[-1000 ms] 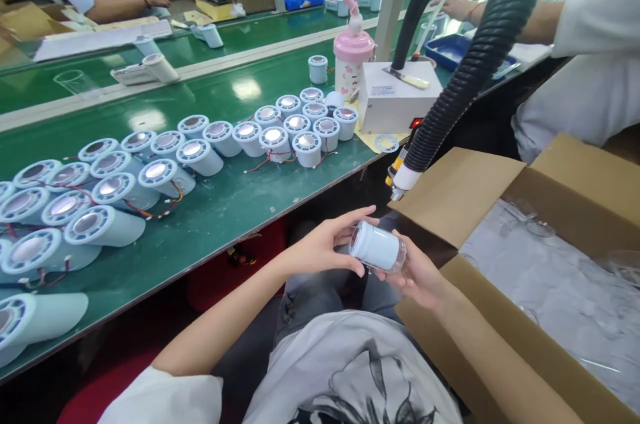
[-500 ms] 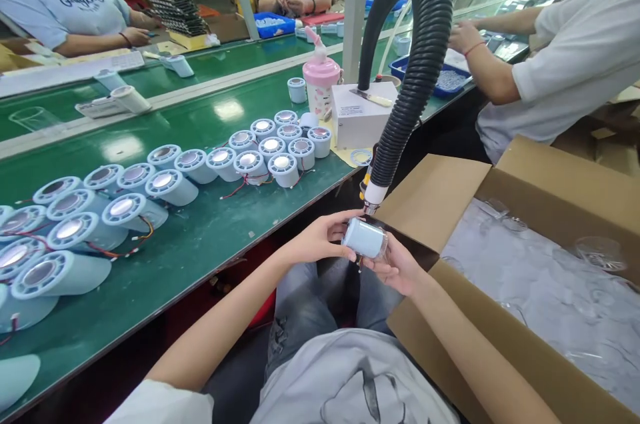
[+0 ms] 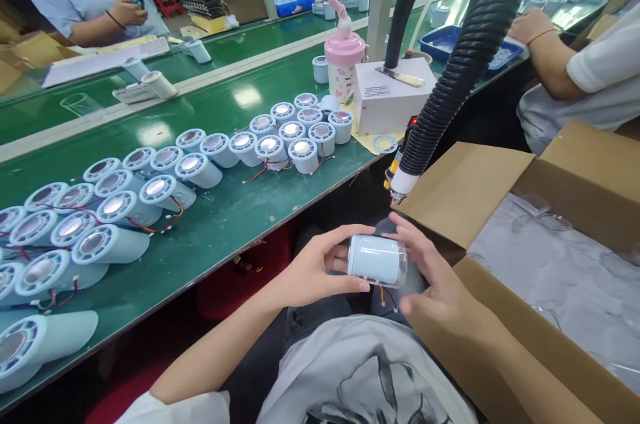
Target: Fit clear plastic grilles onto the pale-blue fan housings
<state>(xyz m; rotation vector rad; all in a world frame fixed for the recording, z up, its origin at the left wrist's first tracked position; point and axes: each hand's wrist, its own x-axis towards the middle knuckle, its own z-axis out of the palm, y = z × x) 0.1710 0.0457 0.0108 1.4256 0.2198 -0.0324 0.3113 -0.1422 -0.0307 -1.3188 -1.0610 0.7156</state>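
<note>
Over my lap, my left hand (image 3: 325,264) grips one end of a light blue cylindrical housing (image 3: 376,259). A clear plastic cover (image 3: 403,264) is around the housing, its rim showing at the right end. Thin coloured wires (image 3: 384,297) hang below it. Beside that right end, my right hand (image 3: 435,277) is open, thumb and fingers spread apart. Just above the hands hangs the white nozzle (image 3: 403,183) of a black corrugated hose (image 3: 465,64).
Rows of similar blue housings (image 3: 165,157) stand on the green bench (image 3: 240,211) to the left. A white box (image 3: 390,101) and pink cup (image 3: 345,61) are behind. An open carton (image 3: 465,197) with clear plastic pieces is at right. Co-workers sit around the bench.
My right hand has let go of the covered housing and spread open. The housing has come nearer and away from the nozzle, staying in my left hand. The view has shifted left.
</note>
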